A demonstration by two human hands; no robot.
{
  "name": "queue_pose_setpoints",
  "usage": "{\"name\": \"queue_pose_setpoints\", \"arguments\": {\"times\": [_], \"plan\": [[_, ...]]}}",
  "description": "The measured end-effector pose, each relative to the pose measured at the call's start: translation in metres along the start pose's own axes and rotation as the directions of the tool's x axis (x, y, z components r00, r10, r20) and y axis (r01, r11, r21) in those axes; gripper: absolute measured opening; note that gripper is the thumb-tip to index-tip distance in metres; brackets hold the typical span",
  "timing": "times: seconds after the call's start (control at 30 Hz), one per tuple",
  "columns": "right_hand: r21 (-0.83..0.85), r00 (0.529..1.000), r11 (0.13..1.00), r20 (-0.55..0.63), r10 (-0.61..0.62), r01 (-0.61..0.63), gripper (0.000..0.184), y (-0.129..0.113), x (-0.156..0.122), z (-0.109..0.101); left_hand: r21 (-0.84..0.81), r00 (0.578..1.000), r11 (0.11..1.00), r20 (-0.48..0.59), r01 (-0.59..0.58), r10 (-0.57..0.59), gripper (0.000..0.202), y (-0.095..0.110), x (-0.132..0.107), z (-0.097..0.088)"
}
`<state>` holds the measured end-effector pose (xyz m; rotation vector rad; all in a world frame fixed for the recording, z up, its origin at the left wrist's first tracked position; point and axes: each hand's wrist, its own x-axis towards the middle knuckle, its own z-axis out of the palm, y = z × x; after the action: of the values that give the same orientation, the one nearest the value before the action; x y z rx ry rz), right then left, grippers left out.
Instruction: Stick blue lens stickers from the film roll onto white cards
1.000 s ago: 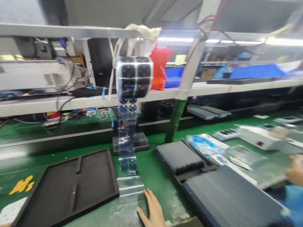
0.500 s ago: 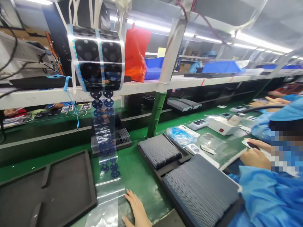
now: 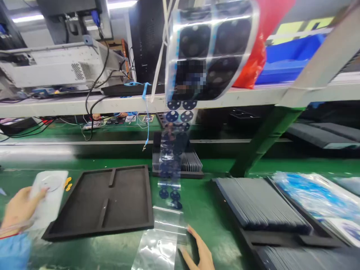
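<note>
At bench front our right hand (image 3: pixel 198 255) presses clear film (image 3: pixel 161 243), fingers spread: looks limp, slick, grip its edges. Left hand (image 3: pixel 17 212) pinches white sheet (image 3: pixel 49 195).

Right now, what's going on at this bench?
A person is working bare-handed at a green bench. The left hand is on a white panel, which lies just left of a black tray. The right hand lies open at the edge of a clear film. The film hangs down from a roll above and carries dark round stickers. Stacks of dark plates sit to the right.
</note>
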<state>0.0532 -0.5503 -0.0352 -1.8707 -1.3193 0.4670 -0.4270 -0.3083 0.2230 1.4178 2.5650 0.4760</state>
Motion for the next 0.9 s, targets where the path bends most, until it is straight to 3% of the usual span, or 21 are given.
{"name": "queue_pose_setpoints", "arguments": {"times": [0.07, 0.1, 0.17, 0.2, 0.27, 0.33, 0.4, 0.47, 0.53, 0.67, 0.77, 0.9], "plan": [[0.140, 0.973, 0.967, 0.116, 0.198, -0.213, 0.077, -0.023, 0.012, -0.003, -0.170, 0.987, 0.985, 0.159, -0.006, 0.034, 0.039, 0.027, -0.026, 0.026], [0.183, 0.953, 0.940, 0.156, 0.260, -0.287, 0.089, -0.034, 0.019, -0.005, -0.257, 0.953, 0.966, 0.286, -0.027, 0.103, 0.045, 0.043, -0.041, 0.046], [0.237, 0.921, 0.893, 0.181, 0.346, -0.382, 0.105, -0.052, 0.033, -0.009, -0.442, 0.848, 0.894, 0.441, -0.080, 0.293, 0.062, 0.073, -0.071, 0.091], [0.256, 0.911, 0.876, 0.183, 0.371, -0.408, 0.109, -0.058, 0.039, -0.012, -0.450, 0.808, 0.890, 0.496, -0.075, 0.319, 0.065, 0.085, -0.083, 0.114], [0.283, 0.900, 0.857, 0.215, 0.380, -0.429, 0.110, -0.064, 0.049, -0.018, -0.461, 0.765, 0.883, 0.535, -0.091, 0.358, 0.058, 0.101, -0.097, 0.155], [0.292, 0.889, 0.850, 0.279, 0.363, -0.439, 0.106, -0.065, 0.056, -0.025, -0.463, 0.763, 0.878, 0.522, -0.121, 0.381, 0.047, 0.111, -0.100, 0.186], [0.264, 0.858, 0.846, 0.372, 0.354, -0.464, 0.104, -0.062, 0.062, -0.031, -0.457, 0.778, 0.874, 0.484, -0.165, 0.400, 0.037, 0.117, -0.096, 0.205], [0.251, 0.837, 0.842, 0.419, 0.351, -0.478, 0.107, -0.061, 0.072, -0.034, -0.451, 0.788, 0.863, 0.435, -0.229, 0.436, 0.033, 0.122, -0.090, 0.215], [0.296, 0.851, 0.825, 0.380, 0.361, -0.482, 0.111, -0.061, 0.086, -0.034, -0.445, 0.795, 0.839, 0.361, -0.312, 0.487, 0.034, 0.127, -0.088, 0.217], [0.512, 0.827, 0.652, 0.387, 0.407, -0.560, 0.113, -0.067, 0.119, -0.026, -0.452, 0.800, 0.760, 0.151, -0.466, 0.581, 0.059, 0.140, -0.109, 0.210], [0.609, 0.843, 0.583, 0.407, 0.352, -0.538, 0.110, -0.072, 0.130, -0.023, -0.554, 0.708, 0.647, 0.139, -0.524, 0.692, 0.056, 0.153, -0.145, 0.211], [0.628, 0.932, 0.702, 0.332, 0.147, -0.335, 0.094, -0.076, 0.120, -0.034, -0.690, 0.582, 0.573, 0.265, -0.442, 0.768, 0.060, 0.170, -0.189, 0.223]]}}
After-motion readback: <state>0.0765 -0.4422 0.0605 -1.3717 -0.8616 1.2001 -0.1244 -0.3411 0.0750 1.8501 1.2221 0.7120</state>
